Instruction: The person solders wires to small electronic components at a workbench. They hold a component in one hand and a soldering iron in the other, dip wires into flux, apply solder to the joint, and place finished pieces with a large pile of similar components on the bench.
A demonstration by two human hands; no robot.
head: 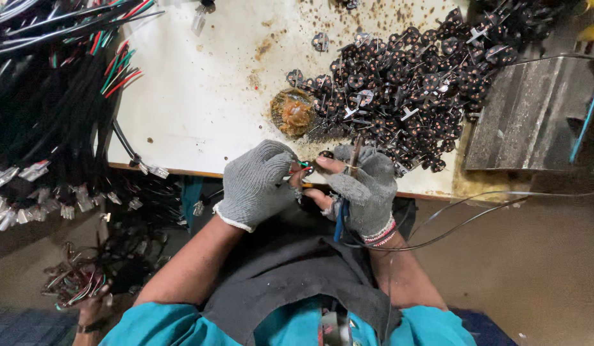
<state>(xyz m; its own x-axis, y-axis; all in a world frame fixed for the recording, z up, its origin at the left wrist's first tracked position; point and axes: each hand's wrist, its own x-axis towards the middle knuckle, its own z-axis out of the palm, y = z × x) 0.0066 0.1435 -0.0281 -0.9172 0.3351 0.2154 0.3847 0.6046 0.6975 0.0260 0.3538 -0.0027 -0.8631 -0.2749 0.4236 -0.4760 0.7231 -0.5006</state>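
Right at the near edge of the white table [200,102], the two gloved hands met almost fingertip to fingertip. The left hand [255,182] was curled shut, pinching the ends of thin red and green wires [301,165] that poked out toward 3 o'clock. The right hand [364,189] sat just beside it at 3 o'clock, bare fingertips out of a cut-off glove, closed around a slim rod-like tool [355,148] whose long axis ran up toward 12 o'clock. A small dark round part [326,154] lay between thumb and forefinger, touching the wire tips or very nearly; which, I could not tell. Both hands were equally near that joint. A heap of similar dark round parts [412,77] lay at 1 o'clock, a round rusty-orange pot [293,113] at 12, and cable bundles [59,96] well off at 10.
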